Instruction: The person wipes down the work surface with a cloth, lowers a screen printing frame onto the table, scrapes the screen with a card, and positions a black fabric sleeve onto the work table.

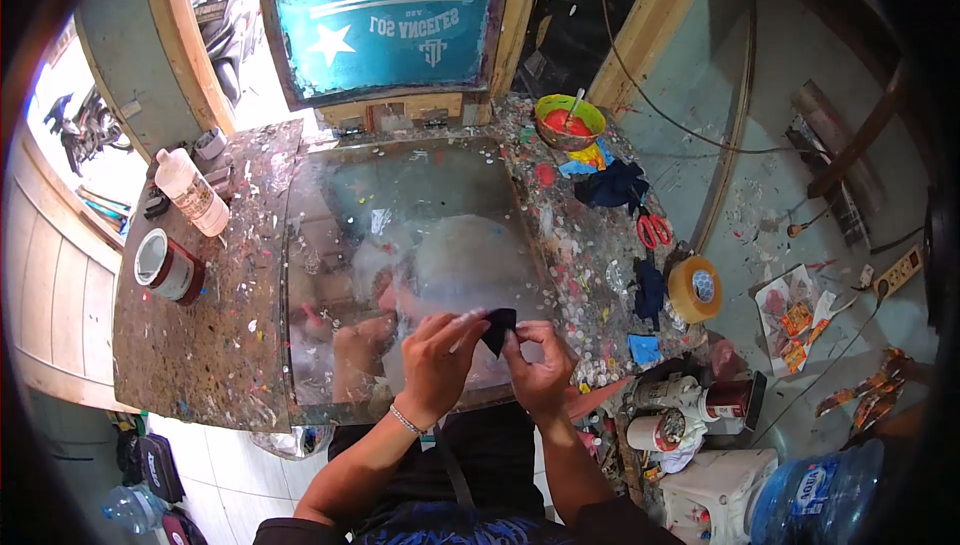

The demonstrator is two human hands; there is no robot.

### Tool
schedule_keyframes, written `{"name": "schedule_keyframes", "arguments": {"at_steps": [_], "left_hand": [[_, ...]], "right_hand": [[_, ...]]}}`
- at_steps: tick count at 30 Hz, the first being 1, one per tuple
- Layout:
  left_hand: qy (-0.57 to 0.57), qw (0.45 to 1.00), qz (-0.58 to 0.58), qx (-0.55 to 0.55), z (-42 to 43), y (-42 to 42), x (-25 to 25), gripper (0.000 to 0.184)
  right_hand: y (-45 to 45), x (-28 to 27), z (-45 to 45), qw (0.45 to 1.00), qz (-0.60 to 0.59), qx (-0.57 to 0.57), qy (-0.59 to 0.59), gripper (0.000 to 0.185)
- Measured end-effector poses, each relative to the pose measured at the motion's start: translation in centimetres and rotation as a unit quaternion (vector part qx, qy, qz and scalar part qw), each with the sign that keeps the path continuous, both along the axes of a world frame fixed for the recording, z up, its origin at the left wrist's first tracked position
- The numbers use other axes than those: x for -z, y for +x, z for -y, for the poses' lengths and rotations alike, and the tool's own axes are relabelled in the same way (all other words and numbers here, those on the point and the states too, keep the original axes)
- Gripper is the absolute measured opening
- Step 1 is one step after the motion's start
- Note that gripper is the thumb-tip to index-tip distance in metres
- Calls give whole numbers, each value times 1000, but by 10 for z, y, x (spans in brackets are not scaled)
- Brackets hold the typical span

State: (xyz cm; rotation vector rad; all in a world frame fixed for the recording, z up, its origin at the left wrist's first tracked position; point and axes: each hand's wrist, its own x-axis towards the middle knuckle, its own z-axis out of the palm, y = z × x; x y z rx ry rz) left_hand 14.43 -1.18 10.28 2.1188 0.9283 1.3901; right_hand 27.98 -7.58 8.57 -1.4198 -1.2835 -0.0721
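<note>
A small piece of black cloth (500, 329) is pinched between my two hands, above the near part of a glass plate (400, 185) set in the worktable. My left hand (440, 350) grips its left side with the fingers together. On the other side, my right hand (541, 360) has thumb and fingers closed on its lower right edge. The glass mirrors my arms and hands. Behind the glass stands a raised screen-printing frame (385, 20) with teal mesh, a white star and upside-down mirrored lettering.
On the table's right are a bowl of red ink (570, 123), dark cloth (612, 185), red-handled scissors (653, 230) and a tape roll (694, 288). A plastic bottle (190, 193) and a paint can (168, 267) stand left. A large water bottle (818, 493) is at lower right.
</note>
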Motion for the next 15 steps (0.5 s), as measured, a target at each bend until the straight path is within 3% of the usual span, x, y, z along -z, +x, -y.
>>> {"name": "schedule_keyframes", "arguments": {"at_steps": [2,5,10,12,14,15], "left_hand": [[-93,995,39,-9,2,4,-2,24],[-121,992,36,-2,5,1,-6,29],[-60,997,53,-3,21,-2,-3,28],[-48,997,59,19,24,-1,1,27],[-235,957,168,10,20,3,1,26],[-235,957,168,10,18,2,-3,26]], "right_hand": [[-2,0,1,1000,-13,2,-7,13],[-1,4,1,1000,-23,4,-13,13],[-6,12,1,999,-20,28,-13,11],[-8,20,1,995,-96,16,9,10],[-8,24,0,995,-95,4,27,11],[-9,25,1,995,-94,-4,43,11]]}}
